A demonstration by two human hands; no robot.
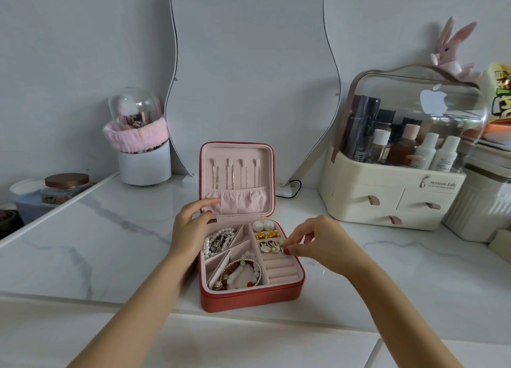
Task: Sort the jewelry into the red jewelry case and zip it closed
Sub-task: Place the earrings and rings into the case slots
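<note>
The red jewelry case [250,298] lies open on the marble top, its pink-lined lid [236,157] upright with several necklaces hanging inside. My left hand [190,221] rests against the case's left side, index finger touching the lid's pink pocket. My right hand [318,240] pinches a small gold earring [281,246] over the right compartment beside black-and-white earrings [266,244]. Behind these lie gold earrings [267,234] and pearl studs [262,225]. A pearl bracelet [219,239] fills the left compartment. Red and white bead bracelets [240,273] sit in front.
A wavy mirror [249,63] stands behind the case. A cream cosmetics organizer [392,202] with a clear dome sits to the right, a white brush holder [143,163] with a pink band to the left. A jar [66,188] stands at far left.
</note>
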